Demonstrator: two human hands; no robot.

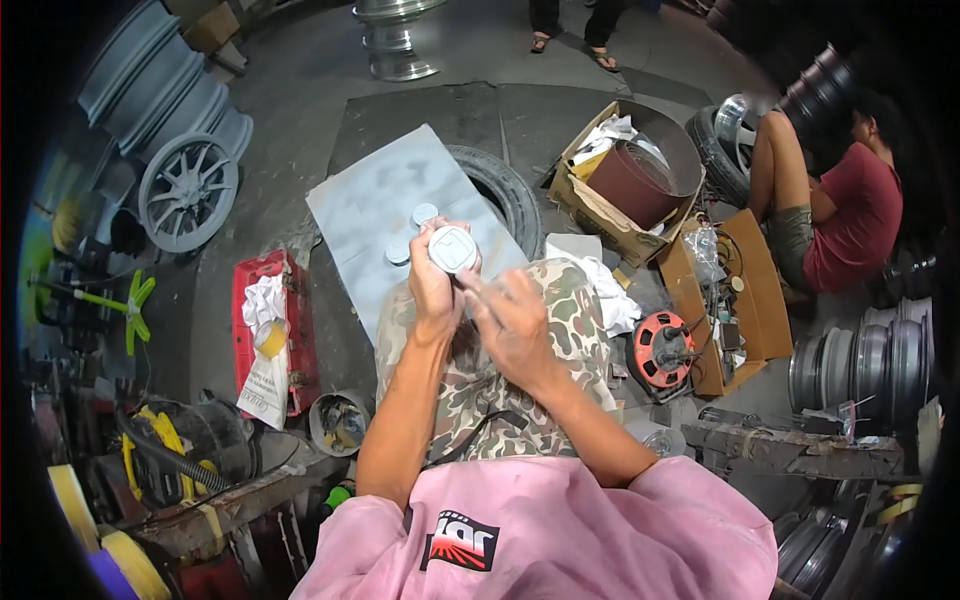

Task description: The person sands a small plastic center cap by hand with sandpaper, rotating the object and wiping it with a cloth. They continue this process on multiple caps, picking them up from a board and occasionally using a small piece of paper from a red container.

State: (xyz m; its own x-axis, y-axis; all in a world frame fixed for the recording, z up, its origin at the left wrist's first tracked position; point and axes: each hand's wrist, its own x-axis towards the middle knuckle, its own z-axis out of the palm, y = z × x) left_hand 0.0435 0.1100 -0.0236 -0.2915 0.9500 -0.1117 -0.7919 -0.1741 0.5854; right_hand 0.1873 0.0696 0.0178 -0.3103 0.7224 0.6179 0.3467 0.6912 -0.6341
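Observation:
My left hand [436, 285] is closed around a round pale-grey wheel center cap [452, 249], its face with a raised emblem turned up. Close beside the cap's lower right edge is my right hand [512, 318], its fingers bent and blurred by motion. Whether anything sits between those fingertips, I cannot make out. Beyond my hands, two similar caps, a far one [425, 214] and a nearer one [397, 252], lie on a grey-painted board [385, 180].
The board rests partly over a tire [515, 195]. At left stand a red toolbox [240, 330] and stacked wheel rims [188, 190]. Cardboard boxes [765, 300] and a red cable reel [662, 350] are at right. A person in a red shirt [862, 215] sits beyond; another person's feet [603, 58] show ahead.

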